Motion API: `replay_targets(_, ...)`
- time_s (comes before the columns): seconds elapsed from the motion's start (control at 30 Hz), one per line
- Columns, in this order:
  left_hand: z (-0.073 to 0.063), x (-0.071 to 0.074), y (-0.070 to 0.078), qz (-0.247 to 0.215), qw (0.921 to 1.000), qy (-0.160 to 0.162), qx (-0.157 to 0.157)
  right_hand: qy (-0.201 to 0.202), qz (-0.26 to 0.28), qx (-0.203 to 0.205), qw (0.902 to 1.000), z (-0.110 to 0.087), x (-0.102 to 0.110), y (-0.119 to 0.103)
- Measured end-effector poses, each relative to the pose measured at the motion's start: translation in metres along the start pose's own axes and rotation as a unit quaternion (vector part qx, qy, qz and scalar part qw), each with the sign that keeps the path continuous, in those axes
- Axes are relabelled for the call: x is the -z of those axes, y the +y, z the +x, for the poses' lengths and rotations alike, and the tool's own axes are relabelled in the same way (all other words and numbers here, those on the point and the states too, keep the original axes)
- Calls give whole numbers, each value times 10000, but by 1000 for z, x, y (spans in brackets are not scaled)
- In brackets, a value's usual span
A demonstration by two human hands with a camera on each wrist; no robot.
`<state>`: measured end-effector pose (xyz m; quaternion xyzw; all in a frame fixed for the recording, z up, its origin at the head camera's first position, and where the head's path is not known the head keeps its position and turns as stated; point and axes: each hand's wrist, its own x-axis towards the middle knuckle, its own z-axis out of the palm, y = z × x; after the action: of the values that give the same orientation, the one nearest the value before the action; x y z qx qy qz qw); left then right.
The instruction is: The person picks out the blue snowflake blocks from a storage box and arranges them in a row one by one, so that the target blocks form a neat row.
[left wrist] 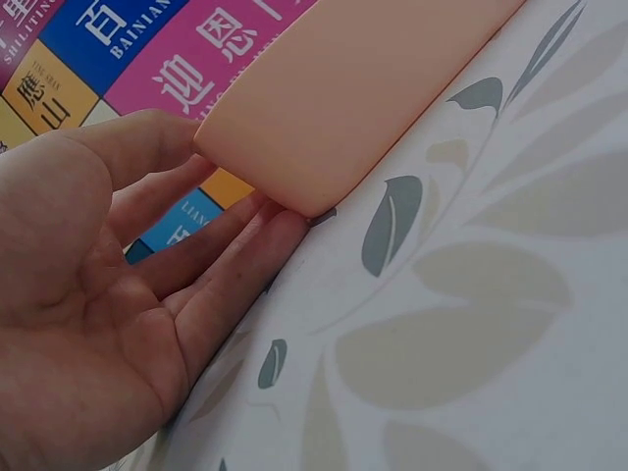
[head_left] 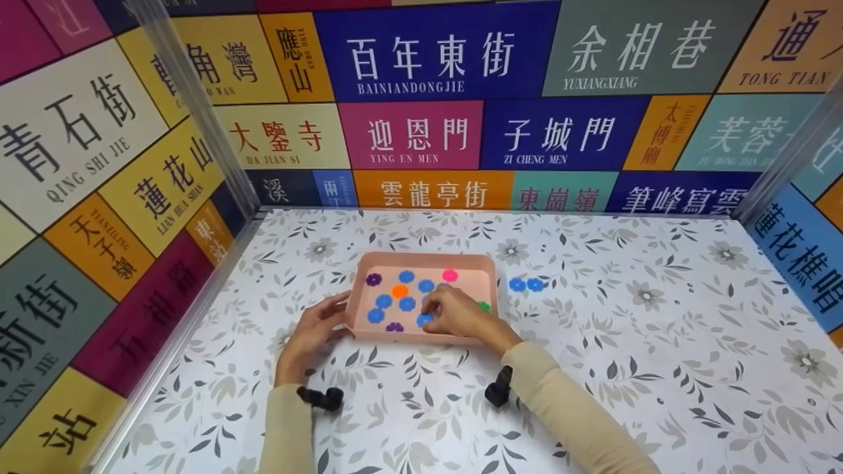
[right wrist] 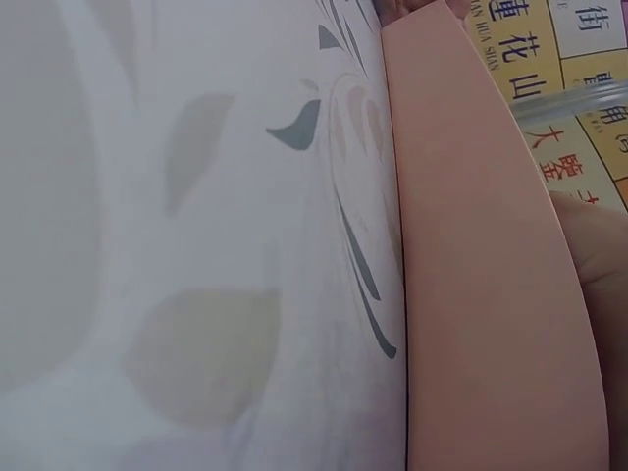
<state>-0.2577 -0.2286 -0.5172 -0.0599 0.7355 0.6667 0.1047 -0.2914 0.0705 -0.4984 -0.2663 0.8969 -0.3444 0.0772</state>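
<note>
Flower pieces [head_left: 407, 303] lie around the right hand [head_left: 458, 314], its grip unclear; loosely spread left hand [head_left: 317, 327] touches their tray [head_left: 428, 260].

I'm looking at what seems a small booth-like work area, closed in on three sides. The back wall of multicoloured rectangular panels [head_left: 435, 59] carries Chinese characters with romanised names, much like street signs; the similarly patterned left wall [head_left: 85, 210] and right wall [head_left: 800, 263] flank it. I see glossy, translucent corner strips [head_left: 199, 99] where they meet. Between them stands a desk with a white surface printed in grey-and-beige leaves and flowers [head_left: 691, 395]. I can't tell what building holds this booth.
</note>
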Motion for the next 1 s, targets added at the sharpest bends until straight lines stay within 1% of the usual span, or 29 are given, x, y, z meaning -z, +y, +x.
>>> replay_targets(0.17,0,0,1,-138,9999,-72,-18,-2,-91,20,10000,1,0,-1)
replay_targets(0.23,0,0,1,-138,9999,-77,-1,20,-199,0,9998,1,0,-2)
replay_targets(0.33,0,0,2,-23,10000,-42,28,69,-459,6,9989,0,0,-3)
replay_targets(0.43,0,0,3,70,9999,-16,-91,167,-842,163,9962,0,0,-4)
replay_targets(0.57,1,1,2,170,9996,-12,-214,253,-1114,347,9928,-1,-1,-4)
replay_targets(0.8,1,-1,1,336,9994,81,26,346,-1049,318,9934,-2,0,-2)
replay_targets(1.0,1,-1,1,275,9996,74,46,412,-1050,165,9935,-4,5,-1)
